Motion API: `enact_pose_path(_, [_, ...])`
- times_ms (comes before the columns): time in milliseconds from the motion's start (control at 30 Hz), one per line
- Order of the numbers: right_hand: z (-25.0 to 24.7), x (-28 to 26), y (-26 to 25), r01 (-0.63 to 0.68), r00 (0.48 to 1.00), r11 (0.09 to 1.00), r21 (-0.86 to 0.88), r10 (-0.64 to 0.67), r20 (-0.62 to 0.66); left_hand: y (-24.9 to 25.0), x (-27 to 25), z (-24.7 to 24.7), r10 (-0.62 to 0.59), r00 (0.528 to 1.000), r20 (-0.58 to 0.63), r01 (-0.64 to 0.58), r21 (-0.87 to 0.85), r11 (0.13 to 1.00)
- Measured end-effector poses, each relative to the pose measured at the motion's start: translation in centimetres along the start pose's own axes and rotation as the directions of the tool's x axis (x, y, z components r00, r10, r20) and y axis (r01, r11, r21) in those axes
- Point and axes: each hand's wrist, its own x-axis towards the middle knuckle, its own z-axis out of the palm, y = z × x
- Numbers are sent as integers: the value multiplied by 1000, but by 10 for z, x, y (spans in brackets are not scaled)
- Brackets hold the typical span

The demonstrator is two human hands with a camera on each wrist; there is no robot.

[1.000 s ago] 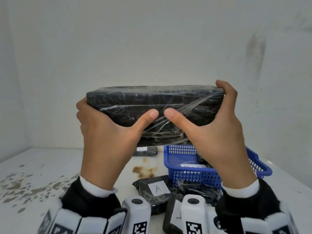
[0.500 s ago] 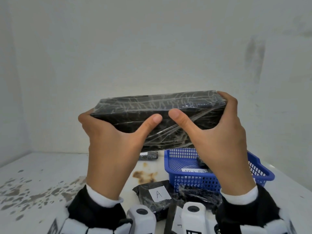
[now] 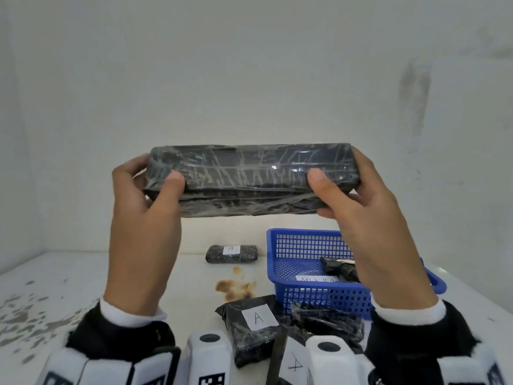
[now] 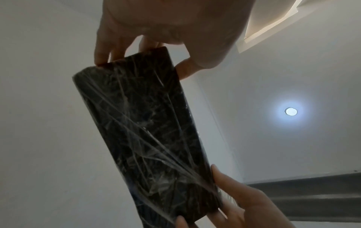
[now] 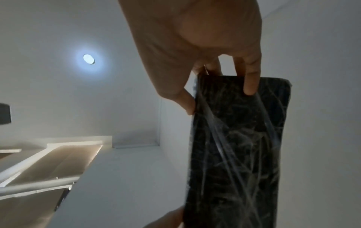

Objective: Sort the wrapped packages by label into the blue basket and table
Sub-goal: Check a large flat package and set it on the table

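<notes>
A long black package (image 3: 249, 179) wrapped in clear film is held up level in front of the wall, above the table. My left hand (image 3: 150, 187) grips its left end and my right hand (image 3: 341, 184) grips its right end, thumbs on the near face. No label shows on the faces turned to me. Both wrist views show the same package (image 4: 144, 135) (image 5: 238, 146) from below, fingers curled round its ends. The blue basket (image 3: 327, 297) stands on the table at the right, with a dark package (image 3: 340, 269) and a white label inside.
A small black package labelled A (image 3: 231, 254) lies at the back of the white table (image 3: 83, 279). Two more packages with A labels (image 3: 255, 326) (image 3: 291, 362) and one crumpled dark one (image 3: 327, 320) lie near me, left of the basket. A brown stain (image 3: 236, 287) marks the middle.
Both hands slid outward from the package's middle to its ends. The package was turned so a narrower face is toward me, and it sits lower in view.
</notes>
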Motion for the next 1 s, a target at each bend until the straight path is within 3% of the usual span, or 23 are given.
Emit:
enact_pose_path(100, [-2,2,1,13,1000,998,66,-11,-19,0,2,-2,6,999,33,-6,7,1000])
enact_pose_path(333, [-8,4,-2,74,996,982,173,-65,-55,1,1,-1,34,999,-33,-34,13,999])
enact_pose_path(533, [-11,5,0,95,995,990,107,-90,-52,6,-1,-2,2,999,-53,-2,15,1000])
enact_pose_path(800, [-14,3,-5,112,992,991,73,-107,-67,8,-5,1,31,998,47,-29,-41,999])
enact_pose_path(900, [-13,2,-5,107,992,994,19,-105,-75,9,-9,3,31,989,147,-36,31,999])
enact_pose_path(1000, [-12,0,-6,107,991,994,-8,-107,-79,8,-13,4,55,985,163,-69,81,994])
